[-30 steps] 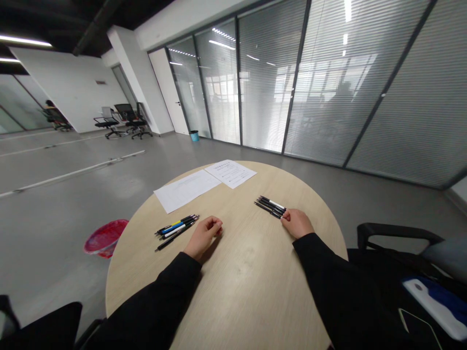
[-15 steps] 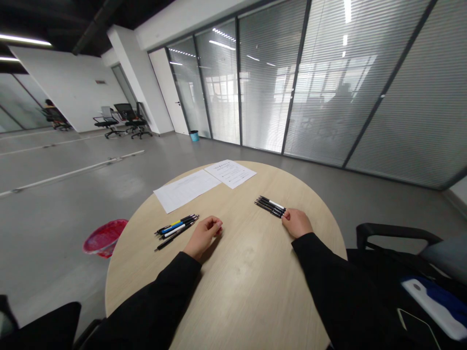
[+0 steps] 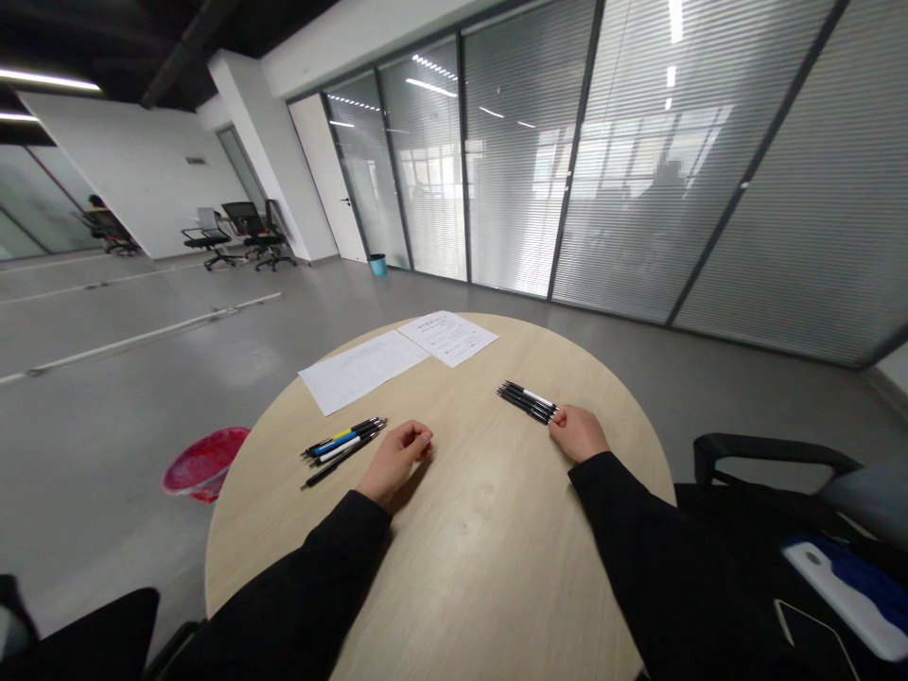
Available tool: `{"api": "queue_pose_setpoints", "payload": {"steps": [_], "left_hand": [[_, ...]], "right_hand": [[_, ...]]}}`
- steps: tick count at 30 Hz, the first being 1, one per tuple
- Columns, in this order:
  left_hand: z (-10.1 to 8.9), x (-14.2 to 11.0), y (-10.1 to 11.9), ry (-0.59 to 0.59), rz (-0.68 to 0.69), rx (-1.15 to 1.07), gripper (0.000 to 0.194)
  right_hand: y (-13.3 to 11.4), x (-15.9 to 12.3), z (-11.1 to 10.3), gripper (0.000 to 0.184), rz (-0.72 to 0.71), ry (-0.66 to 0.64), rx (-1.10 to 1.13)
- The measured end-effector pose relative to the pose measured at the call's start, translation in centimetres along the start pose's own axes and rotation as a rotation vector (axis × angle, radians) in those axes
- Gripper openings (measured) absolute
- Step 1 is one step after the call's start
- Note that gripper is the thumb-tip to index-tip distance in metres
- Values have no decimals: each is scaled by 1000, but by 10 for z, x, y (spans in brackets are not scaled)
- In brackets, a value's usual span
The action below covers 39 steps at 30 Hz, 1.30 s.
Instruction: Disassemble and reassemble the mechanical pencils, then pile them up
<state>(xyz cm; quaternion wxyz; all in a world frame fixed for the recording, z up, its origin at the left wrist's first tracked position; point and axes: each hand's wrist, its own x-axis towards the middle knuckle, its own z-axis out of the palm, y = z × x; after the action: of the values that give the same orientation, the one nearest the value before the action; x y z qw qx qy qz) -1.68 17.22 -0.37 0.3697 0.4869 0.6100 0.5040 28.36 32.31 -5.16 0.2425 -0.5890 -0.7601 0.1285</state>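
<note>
Several black pens point(image 3: 523, 401), one with a white barrel, lie side by side in a neat row on the right part of the round table point(image 3: 468, 530). My right hand point(image 3: 578, 435) is closed at the near right end of this row, fingertips on the pens' ends. My left hand point(image 3: 395, 462) rests on the tabletop with its fingers curled shut, and nothing shows in them. Just left of it lies a looser bunch of pens point(image 3: 344, 446), black, blue, white and one with a yellow part.
Two printed paper sheets point(image 3: 369, 367) lie at the table's far edge. A red basket point(image 3: 204, 463) stands on the floor to the left. At the right is a black chair point(image 3: 773, 449) with a phone point(image 3: 815, 638) and a white-and-blue object point(image 3: 844, 596) on it.
The lowest pens in the right row have shifted slightly, so the row lies a little more even. My left hand has stayed in place.
</note>
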Motion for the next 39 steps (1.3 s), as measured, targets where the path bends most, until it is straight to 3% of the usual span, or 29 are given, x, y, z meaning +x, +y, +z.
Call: {"api": "queue_pose_setpoints", "payload": {"steps": [19, 24, 27, 33, 39], "left_hand": [[0, 0, 0, 8, -9, 24, 30], [-2, 1, -3, -15, 15, 74, 30], [-4, 1, -6, -44, 81, 220, 27], [-2, -6, -1, -137, 253, 564, 18], [-5, -8, -1, -226, 289, 716, 21]], "right_hand": [[-1, -3, -5, 9, 16, 19, 35], [3, -2, -6, 13, 55, 78, 47], [4, 0, -6, 14, 55, 151, 69], [-13, -6, -2, 11, -95, 199, 199], [-47, -29, 8, 14, -396, 36, 298]]}}
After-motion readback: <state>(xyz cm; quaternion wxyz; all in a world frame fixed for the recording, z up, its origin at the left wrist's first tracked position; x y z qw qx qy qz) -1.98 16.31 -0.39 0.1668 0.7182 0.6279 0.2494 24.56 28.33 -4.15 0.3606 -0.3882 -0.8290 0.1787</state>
